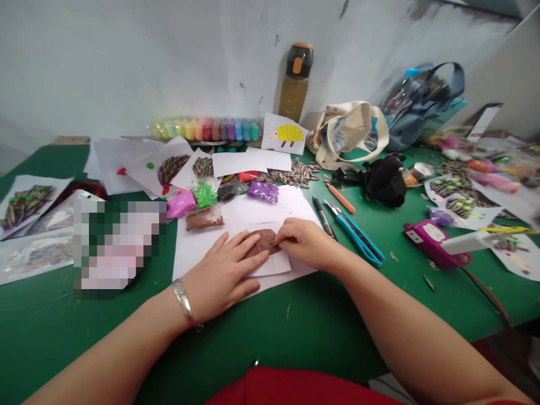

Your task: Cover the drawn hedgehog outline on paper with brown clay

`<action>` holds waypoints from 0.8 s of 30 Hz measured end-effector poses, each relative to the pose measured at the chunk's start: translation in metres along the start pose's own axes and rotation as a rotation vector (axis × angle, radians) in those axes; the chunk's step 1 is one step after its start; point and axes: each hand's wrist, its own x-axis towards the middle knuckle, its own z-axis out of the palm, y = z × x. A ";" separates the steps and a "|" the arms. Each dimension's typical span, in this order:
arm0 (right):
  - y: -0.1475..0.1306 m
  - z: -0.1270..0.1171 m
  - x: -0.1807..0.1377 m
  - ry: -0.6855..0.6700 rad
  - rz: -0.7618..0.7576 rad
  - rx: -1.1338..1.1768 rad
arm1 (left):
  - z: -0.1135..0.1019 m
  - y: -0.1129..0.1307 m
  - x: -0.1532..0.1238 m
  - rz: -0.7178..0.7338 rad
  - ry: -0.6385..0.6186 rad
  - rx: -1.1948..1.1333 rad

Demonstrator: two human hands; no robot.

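Note:
My left hand (225,273) lies flat with fingers stretched out on a white sheet of paper (198,244), its fingertips resting on a flat patch of brown clay (265,241). My right hand (304,243) is curled beside the clay's right edge, thumb and fingers pinched together against it on something too small to name. A silver bracelet (183,301) circles my left wrist. Small bags of clay lie just beyond the paper: brown (205,218), pink (180,203), green (205,193) and purple (262,191).
Sunflower seeds (295,173) are heaped behind the paper. Pens and a blue cutter (358,239) lie to the right, then a magenta glue gun (434,242). A bottle (296,81), a clay tray (206,129), a hedgehog card (284,134) and bags (350,132) line the wall.

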 end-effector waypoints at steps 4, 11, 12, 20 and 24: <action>0.007 -0.003 -0.001 0.144 0.148 0.164 | -0.001 0.000 0.000 -0.002 -0.004 -0.003; 0.011 0.006 0.005 0.133 0.157 0.028 | -0.003 0.003 0.000 -0.006 -0.022 0.020; 0.010 0.008 0.006 0.131 0.144 -0.008 | -0.003 0.004 0.000 -0.008 -0.022 0.033; 0.011 0.009 0.007 0.142 0.149 -0.039 | -0.007 0.011 0.003 -0.003 -0.008 0.089; 0.010 0.012 0.007 0.148 0.142 -0.064 | -0.018 0.017 0.011 0.025 0.013 0.106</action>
